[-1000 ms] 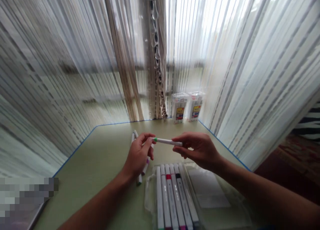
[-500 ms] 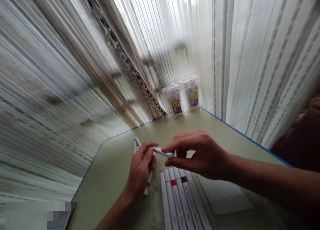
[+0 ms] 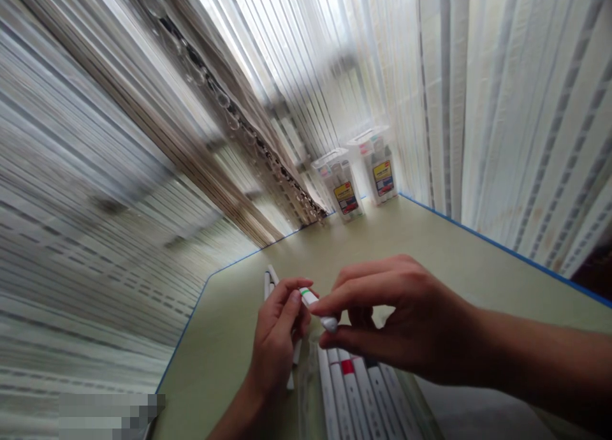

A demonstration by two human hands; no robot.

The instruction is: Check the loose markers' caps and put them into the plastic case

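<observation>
A white marker (image 3: 310, 298) with a green band is held between both hands above the table. My left hand (image 3: 282, 322) pinches its banded end between thumb and fingers. On its other end, the thumb and index finger of my right hand (image 3: 387, 300) are closed. Below the hands, a clear plastic case (image 3: 308, 402) holds a row of several white markers (image 3: 356, 402), one with a red band. Partly hidden behind my left hand, a few loose white markers (image 3: 268, 284) lie on the table.
Two clear marker boxes (image 3: 342, 191) with yellow and blue labels stand at the table's back edge. The green table (image 3: 229, 312) has a blue rim. String curtains (image 3: 478, 108) hang close behind it. A white sheet-like piece (image 3: 473, 408) lies at the right.
The marker has tilted, its right end now lower and turned more towards me. Both hands appear slightly lower and further right as the view has shifted.
</observation>
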